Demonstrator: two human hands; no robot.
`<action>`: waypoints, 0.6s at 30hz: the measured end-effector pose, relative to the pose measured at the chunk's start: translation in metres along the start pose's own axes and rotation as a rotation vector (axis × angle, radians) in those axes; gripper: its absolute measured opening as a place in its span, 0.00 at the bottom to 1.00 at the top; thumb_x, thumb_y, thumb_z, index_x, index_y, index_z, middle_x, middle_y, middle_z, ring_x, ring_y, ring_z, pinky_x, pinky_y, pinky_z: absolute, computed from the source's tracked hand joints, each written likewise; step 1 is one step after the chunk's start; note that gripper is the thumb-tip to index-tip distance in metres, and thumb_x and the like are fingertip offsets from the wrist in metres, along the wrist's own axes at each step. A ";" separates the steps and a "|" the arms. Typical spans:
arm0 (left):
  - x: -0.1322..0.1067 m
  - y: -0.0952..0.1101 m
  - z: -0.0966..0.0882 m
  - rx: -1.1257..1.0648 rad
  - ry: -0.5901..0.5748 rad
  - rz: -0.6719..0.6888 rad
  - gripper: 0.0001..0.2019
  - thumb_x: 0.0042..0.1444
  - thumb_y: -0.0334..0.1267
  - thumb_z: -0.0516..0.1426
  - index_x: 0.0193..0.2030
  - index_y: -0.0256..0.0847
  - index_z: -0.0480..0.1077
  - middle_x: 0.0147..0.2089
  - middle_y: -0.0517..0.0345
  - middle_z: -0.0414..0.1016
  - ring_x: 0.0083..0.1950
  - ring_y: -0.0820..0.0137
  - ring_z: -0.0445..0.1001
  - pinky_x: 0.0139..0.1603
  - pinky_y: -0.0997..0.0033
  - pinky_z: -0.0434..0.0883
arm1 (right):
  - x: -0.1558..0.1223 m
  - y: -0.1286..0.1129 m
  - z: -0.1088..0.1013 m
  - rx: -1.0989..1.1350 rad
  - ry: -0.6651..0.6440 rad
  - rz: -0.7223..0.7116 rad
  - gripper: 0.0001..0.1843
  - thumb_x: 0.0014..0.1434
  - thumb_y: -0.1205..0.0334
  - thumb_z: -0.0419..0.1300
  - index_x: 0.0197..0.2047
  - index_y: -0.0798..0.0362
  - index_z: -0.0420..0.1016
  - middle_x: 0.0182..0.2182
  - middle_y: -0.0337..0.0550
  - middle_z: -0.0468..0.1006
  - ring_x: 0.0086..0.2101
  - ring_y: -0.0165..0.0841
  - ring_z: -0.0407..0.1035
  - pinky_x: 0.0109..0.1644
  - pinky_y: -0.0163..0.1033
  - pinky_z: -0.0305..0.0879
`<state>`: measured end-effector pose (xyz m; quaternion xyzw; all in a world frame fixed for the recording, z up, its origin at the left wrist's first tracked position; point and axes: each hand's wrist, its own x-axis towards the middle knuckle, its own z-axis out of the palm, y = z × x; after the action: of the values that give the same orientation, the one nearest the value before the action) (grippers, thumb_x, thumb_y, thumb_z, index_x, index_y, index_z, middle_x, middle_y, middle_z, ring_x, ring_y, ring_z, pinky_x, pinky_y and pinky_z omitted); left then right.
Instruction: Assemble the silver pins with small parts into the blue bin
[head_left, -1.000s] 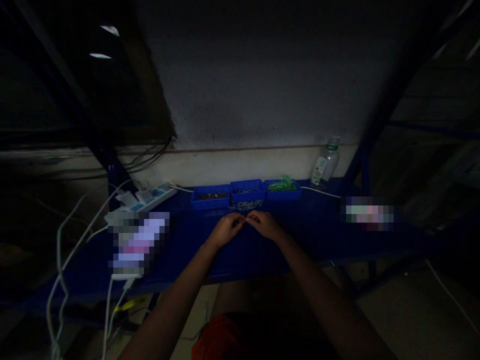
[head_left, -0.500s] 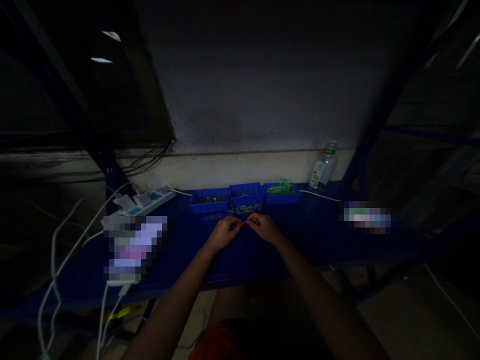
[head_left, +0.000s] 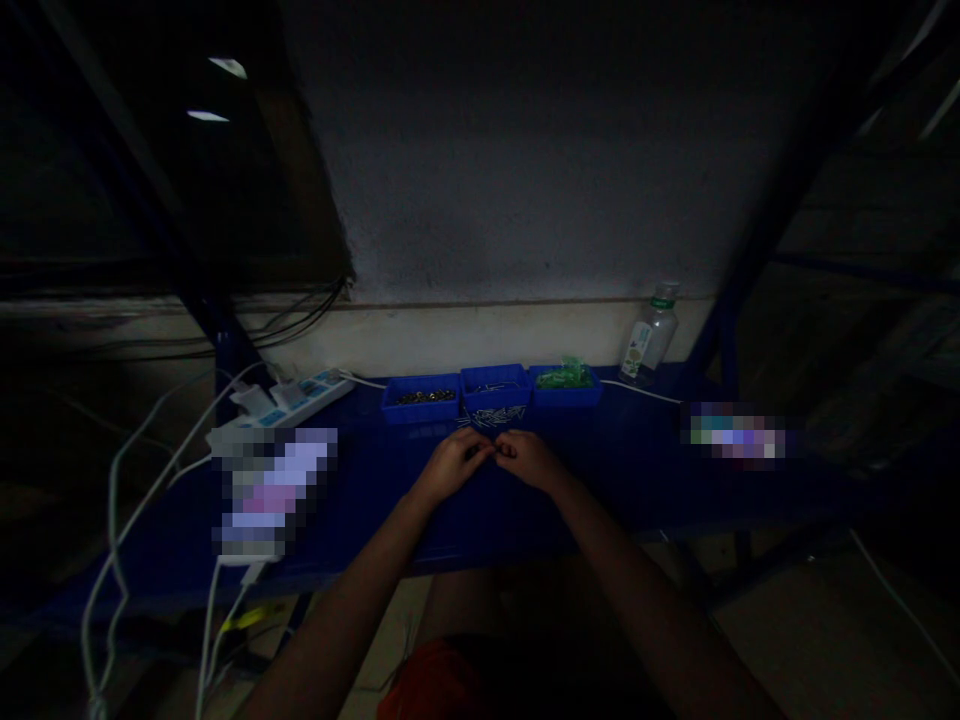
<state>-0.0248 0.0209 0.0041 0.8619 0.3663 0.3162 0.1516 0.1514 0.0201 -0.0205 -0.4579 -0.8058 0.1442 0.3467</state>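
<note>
1. Left hand (head_left: 451, 465) and right hand (head_left: 527, 460) have drawn closer together, fingertips now about meeting.
2. Bunched fingers hide each grip; I cannot tell what either holds.
3. Loose pins (head_left: 491, 415) lie just far of both hands, at the middle tray's (head_left: 495, 398) near side.

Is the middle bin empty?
Not empty: the middle bin has a few thin pieces visible inside; a pile of similar ones lies just in front.
</note>
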 end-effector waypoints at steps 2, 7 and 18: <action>0.000 0.000 0.001 0.000 0.014 0.011 0.11 0.56 0.42 0.49 0.35 0.40 0.70 0.34 0.56 0.70 0.38 0.71 0.68 0.41 0.71 0.64 | 0.000 0.000 0.000 -0.012 0.003 -0.014 0.03 0.50 0.64 0.57 0.26 0.54 0.69 0.23 0.35 0.66 0.25 0.24 0.59 0.29 0.29 0.52; 0.002 -0.006 0.002 0.012 0.086 -0.027 0.12 0.57 0.42 0.49 0.36 0.40 0.70 0.36 0.56 0.70 0.39 0.70 0.68 0.43 0.70 0.64 | 0.001 0.002 -0.001 0.114 0.024 0.052 0.05 0.52 0.62 0.55 0.31 0.53 0.70 0.23 0.36 0.69 0.24 0.25 0.61 0.29 0.29 0.54; 0.002 -0.015 0.006 0.138 -0.112 -0.018 0.11 0.56 0.41 0.50 0.35 0.40 0.72 0.34 0.55 0.71 0.39 0.70 0.67 0.41 0.71 0.63 | 0.001 -0.005 -0.005 0.273 0.056 0.049 0.06 0.51 0.62 0.54 0.33 0.54 0.68 0.22 0.35 0.69 0.23 0.24 0.62 0.29 0.28 0.58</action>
<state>-0.0278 0.0329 -0.0072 0.8834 0.3858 0.2400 0.1147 0.1513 0.0177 -0.0144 -0.4298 -0.7573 0.2483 0.4244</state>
